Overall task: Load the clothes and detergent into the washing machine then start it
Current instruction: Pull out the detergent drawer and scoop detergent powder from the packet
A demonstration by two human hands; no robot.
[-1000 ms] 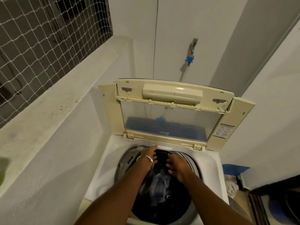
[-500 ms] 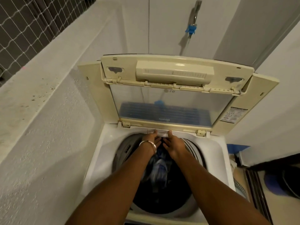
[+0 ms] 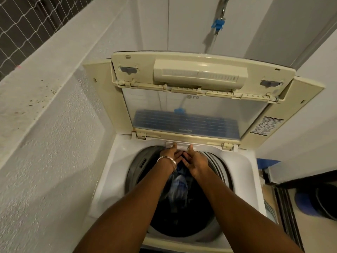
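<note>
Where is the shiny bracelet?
In the head view, the thin silver metal bracelet sits on the left wrist, just behind the left hand, above the dark round drum.

Both hands (image 3: 184,157) at back rim of washing machine (image 3: 116,170) drum.

Cream lid (image 3: 200,73) w/ blue-tinted window, white washer top (image 3: 116,161), dark blue clothes (image 3: 179,187), silver bangle (image 3: 166,158).

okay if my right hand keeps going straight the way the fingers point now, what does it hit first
Most likely the white drawer at the back edge of the washing machine opening. The right hand points up and away toward it, thumb tip already at its front, the left hand alongside. Depth is hard to judge here.
</note>
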